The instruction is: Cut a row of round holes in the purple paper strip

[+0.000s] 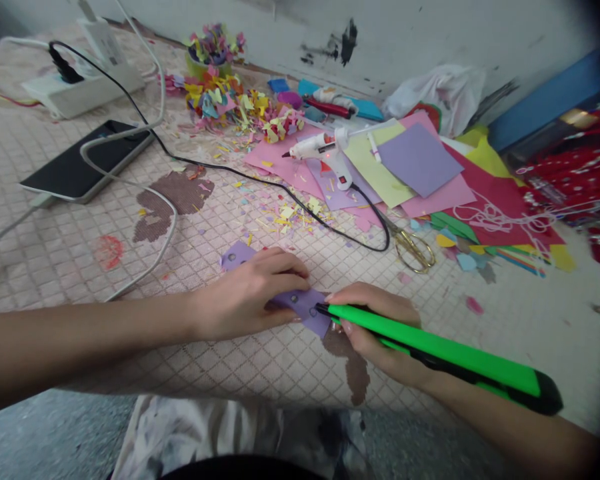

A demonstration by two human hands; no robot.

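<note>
Strip (pixel 305 303) near the desk's (pixel 485 313) front edge is showing apparent holes (pixel 294 299), one ring (pixel 313 311) seemingly remaining uncut; left hand (pixel 257 287) is holding it, right hand (pixel 380 301) gripping cutter (pixel 440 345).

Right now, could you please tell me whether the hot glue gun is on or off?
The hot glue gun appears on: a small red light glows on its white body.
</note>
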